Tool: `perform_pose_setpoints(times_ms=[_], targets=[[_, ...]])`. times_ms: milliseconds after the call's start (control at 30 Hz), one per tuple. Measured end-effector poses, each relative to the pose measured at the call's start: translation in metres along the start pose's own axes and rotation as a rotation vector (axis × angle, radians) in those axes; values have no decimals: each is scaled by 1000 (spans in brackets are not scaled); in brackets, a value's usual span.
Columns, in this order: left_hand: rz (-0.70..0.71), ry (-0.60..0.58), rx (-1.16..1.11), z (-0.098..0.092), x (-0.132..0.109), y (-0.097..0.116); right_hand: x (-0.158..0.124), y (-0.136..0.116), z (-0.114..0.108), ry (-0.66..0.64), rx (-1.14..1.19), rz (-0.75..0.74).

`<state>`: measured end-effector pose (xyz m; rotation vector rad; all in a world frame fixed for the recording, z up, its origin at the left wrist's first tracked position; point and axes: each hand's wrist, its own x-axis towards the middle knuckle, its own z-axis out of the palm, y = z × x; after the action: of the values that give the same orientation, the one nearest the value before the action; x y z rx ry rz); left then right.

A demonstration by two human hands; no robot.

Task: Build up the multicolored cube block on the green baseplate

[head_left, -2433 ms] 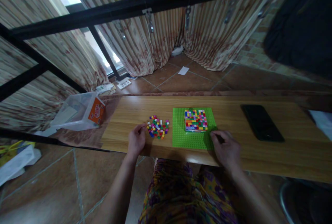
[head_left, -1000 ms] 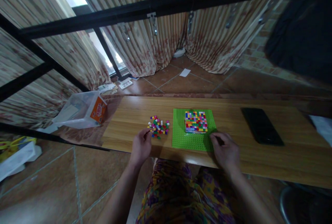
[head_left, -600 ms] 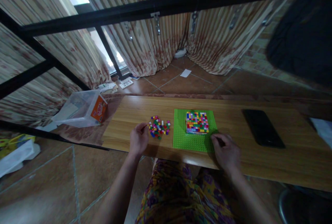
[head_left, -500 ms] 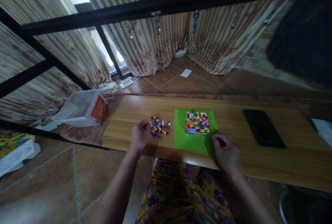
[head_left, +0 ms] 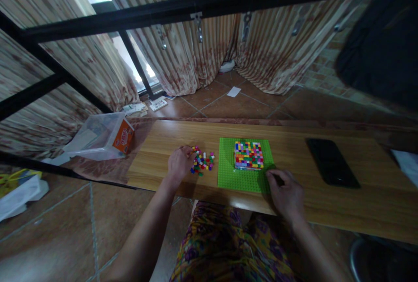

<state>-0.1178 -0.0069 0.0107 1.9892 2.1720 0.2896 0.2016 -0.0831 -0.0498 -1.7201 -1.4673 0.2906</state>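
Note:
A green baseplate (head_left: pixel 227 173) lies on the wooden board, bearing a rectangular block of multicoloured toy bricks (head_left: pixel 248 155) stacked in layers. To its left is a loose pile of small bricks (head_left: pixel 203 162). My left hand (head_left: pixel 179 163) reaches the pile's left edge with fingers bent and drawn together; whatever is between the fingertips is hidden. At the baseplate's right edge rests my right hand (head_left: pixel 288 193), its fingers curled and thumb against forefinger. Anything in that pinch is too small to make out.
A black phone (head_left: pixel 332 162) lies on the board (head_left: pixel 287 142) at right. Left of the board sits a clear plastic box (head_left: pixel 101 138) with an orange label. A black metal bar (head_left: pixel 222 10) crosses above the far side, before striped curtains (head_left: pixel 209 51).
My left hand has moved slightly right and up, onto the left edge of the brick pile. My right hand has stayed at the baseplate's edge.

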Motion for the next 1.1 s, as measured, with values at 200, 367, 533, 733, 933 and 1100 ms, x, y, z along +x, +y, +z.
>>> perform_pose_setpoints(times_ms=[200,367,533,733,933,1100], targets=[[-33,6,49,-4,13,-6,1,-1,0,-12,-3,11],[129,-82,121,-7,28,-2,1,1,1,-15,8,10],[151,-123,146,-7,36,7,0,1,0,-16,-11,23],[61,-116,165,-2,38,2,1,-1,0,-12,1,16],[-49,-54,116,-1,30,-7,1,-1,-1,-16,6,-1],[-77,-34,72,0,25,-11,1,-1,-1,-26,-6,12]])
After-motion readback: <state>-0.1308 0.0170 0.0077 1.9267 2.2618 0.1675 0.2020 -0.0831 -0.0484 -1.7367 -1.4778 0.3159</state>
